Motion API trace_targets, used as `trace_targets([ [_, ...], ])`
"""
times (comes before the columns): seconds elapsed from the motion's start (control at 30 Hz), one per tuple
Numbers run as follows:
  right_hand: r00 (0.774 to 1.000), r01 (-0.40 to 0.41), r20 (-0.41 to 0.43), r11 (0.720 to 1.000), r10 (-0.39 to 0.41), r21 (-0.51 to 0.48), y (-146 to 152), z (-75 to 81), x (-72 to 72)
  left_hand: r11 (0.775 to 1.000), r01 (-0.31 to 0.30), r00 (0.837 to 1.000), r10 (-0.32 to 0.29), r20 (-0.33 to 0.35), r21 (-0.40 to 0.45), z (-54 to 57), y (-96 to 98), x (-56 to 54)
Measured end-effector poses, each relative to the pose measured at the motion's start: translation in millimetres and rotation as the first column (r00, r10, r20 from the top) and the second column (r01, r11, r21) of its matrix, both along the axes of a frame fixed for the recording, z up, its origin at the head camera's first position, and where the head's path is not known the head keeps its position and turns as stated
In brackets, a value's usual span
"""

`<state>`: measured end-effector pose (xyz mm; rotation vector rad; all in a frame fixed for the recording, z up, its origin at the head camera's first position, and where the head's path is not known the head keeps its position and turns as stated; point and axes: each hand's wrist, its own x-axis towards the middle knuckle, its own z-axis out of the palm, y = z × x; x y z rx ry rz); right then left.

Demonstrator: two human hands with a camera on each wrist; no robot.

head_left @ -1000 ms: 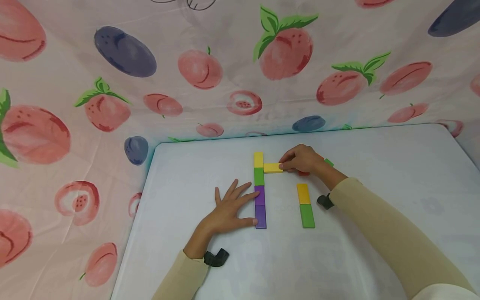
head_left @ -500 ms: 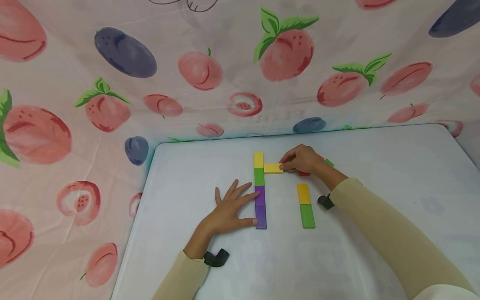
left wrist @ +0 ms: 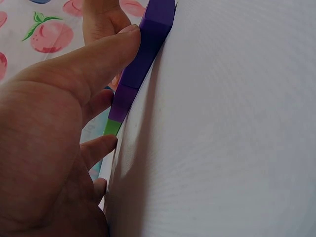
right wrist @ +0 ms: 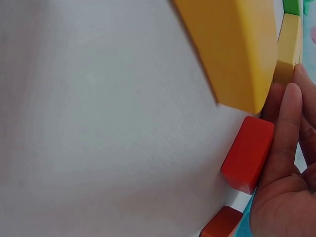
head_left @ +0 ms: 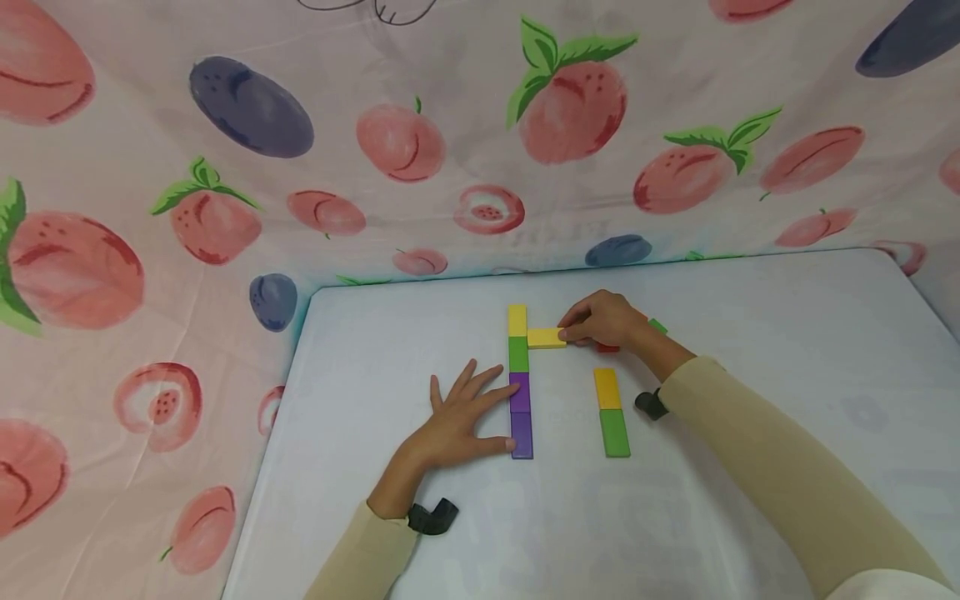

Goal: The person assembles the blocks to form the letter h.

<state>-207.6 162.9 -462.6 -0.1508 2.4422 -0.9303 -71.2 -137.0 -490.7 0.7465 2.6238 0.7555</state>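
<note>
A straight column on the white table has a yellow block [head_left: 517, 320] at the far end. A green block [head_left: 518, 354] follows, then two purple blocks [head_left: 520, 398] nearest me. My left hand [head_left: 450, 425] lies along the column's left side with fingers spread. Its thumb touches the nearest purple block [left wrist: 153, 47] and its index finger the other one. With thumb and fingertips, my right hand [head_left: 607, 319] pinches the right end of a yellow block [head_left: 543, 337]. That block lies crosswise, its left end against the column beside the green block.
Right of the column, an orange-yellow block [head_left: 607, 389] and a green block [head_left: 615, 433] form a short row. Red blocks [right wrist: 248, 154] lie by my right hand, partly hidden in the head view. A small green piece [head_left: 658, 326] shows behind that wrist. Fruit-print cloth [head_left: 420, 225] borders the table.
</note>
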Motion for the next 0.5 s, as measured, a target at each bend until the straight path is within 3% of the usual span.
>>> trace_targets([
  [0.27, 1.0, 0.008, 0.003, 1.0, -0.008, -0.021, 0.2, -0.1, 1.2, 1.0, 0.0, 1.0, 0.0, -0.001, -0.011, -1.3, -0.5, 0.2],
  [0.5, 0.991, 0.111, 0.102, 0.973, -0.091, -0.204, 3.9, 3.0, 3.9, 1.0, 0.001, 1.0, -0.001, -0.004, -0.006, -1.9, -0.7, 0.6],
])
